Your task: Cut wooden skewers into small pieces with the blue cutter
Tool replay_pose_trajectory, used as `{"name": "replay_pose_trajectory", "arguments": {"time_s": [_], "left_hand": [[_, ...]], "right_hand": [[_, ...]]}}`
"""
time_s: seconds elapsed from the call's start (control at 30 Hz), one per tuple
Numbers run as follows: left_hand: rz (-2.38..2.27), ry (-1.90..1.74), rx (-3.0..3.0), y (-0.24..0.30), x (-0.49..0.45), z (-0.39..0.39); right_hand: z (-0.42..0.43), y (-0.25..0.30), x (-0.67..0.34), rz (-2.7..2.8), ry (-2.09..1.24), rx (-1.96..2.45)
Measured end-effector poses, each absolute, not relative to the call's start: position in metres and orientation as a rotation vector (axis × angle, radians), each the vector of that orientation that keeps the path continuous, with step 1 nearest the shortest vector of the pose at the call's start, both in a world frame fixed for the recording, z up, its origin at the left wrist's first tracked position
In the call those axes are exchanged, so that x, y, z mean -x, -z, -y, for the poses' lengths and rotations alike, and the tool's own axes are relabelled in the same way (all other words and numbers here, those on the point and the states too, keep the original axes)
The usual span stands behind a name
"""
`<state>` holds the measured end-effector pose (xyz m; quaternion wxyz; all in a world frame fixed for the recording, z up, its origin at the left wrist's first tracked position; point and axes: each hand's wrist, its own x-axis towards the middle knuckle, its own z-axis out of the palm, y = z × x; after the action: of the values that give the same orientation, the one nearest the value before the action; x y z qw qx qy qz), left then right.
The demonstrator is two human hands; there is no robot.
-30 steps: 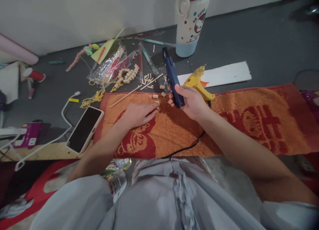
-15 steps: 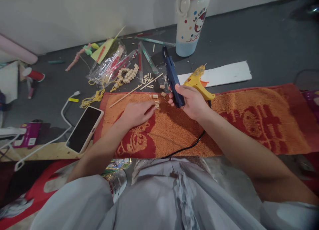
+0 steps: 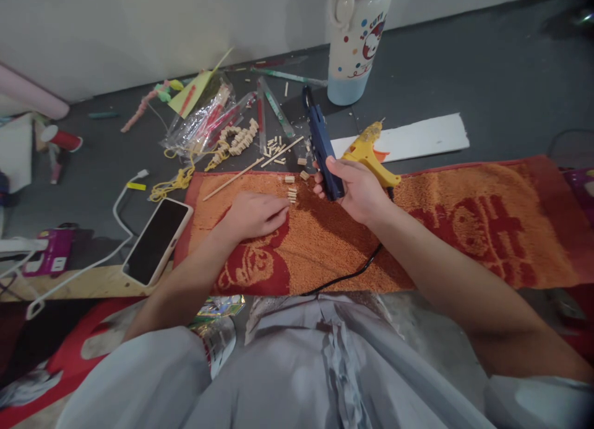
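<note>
My right hand (image 3: 355, 190) is wrapped round the handle of a dark blue cutter tool (image 3: 320, 141) whose tip points away from me toward the wall. My left hand (image 3: 253, 215) lies palm down on the orange and red towel (image 3: 464, 225), fingers stretched out, fingertips touching a small stack of short wooden stick pieces (image 3: 292, 195). More cut pieces (image 3: 278, 150) lie scattered past the towel's far edge. A yellow glue gun (image 3: 371, 153) lies just behind my right hand, its black cord running under my wrist toward me.
A long thin stick (image 3: 232, 178) lies at the towel's far left corner. A phone (image 3: 158, 240) with a white cable sits left of the towel. A white and blue bottle (image 3: 355, 39), plastic packets (image 3: 204, 122), yellow cord (image 3: 179, 181) and a white card strip (image 3: 417, 138) lie beyond.
My left hand has drawn back a little toward me, uncovering the small stack of stick pieces at its fingertips. My right hand and the blue tool have stayed in place.
</note>
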<state>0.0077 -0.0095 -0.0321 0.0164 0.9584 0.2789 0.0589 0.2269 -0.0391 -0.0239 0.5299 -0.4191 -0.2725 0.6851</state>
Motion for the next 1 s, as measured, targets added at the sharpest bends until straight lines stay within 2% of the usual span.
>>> {"name": "replay_pose_trajectory", "arguments": {"time_s": [0.13,0.27,0.53,0.8,1.0], "left_hand": [[-0.626,-0.248,-3.072,0.035,-0.0048,0.0086],[-0.572,-0.3,-3.093,0.0357,-0.0045,0.0081],[-0.636,-0.312,-3.088,0.0368,-0.0037,0.0064],[-0.794,-0.095,-2.99,0.0346,-0.0058,0.0074],[-0.989,-0.264,-2.815,0.0364,-0.0052,0.0072]], "right_hand": [[0.0394,0.0229,-0.2262,0.629,-1.637,1.001],[0.0398,0.0222,-0.2262,0.631,-1.642,0.992],[0.0395,0.0238,-0.2271,0.67,-1.644,0.998],[0.0399,0.0232,-0.2264,0.656,-1.637,1.01],[0.0393,0.0237,-0.2265,0.664,-1.631,1.014]]}}
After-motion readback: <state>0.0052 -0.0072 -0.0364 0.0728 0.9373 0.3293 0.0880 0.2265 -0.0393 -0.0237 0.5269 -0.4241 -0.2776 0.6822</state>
